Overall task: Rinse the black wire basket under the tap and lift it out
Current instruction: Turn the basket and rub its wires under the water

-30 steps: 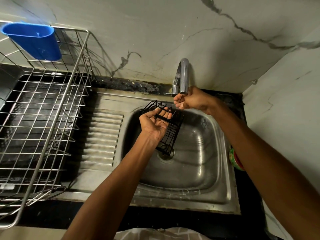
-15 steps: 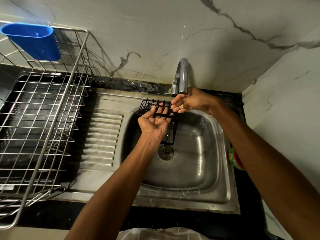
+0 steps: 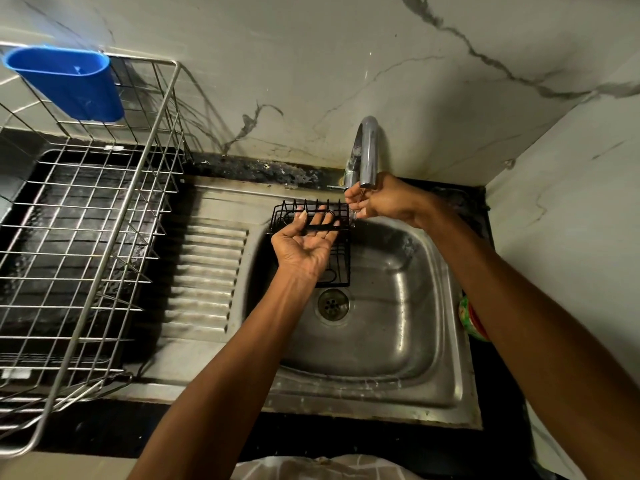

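Left hand (image 3: 306,245) grips the basket (image 3: 313,233) over the sink (image 3: 398,344), frame centre.
Right hand (image 3: 379,200) sits under the tap (image 3: 367,150), fingers loosely curled, holding nothing.

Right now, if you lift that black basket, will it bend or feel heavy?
Probably not heavy: the black basket is mostly thin wire and gaps. It likely stays stiff, keeping its boxy shape on the left hand. It may be slippery, being close to the tap.

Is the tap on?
On, barely: a thin stream falls from the tap onto the right hand beside the basket.
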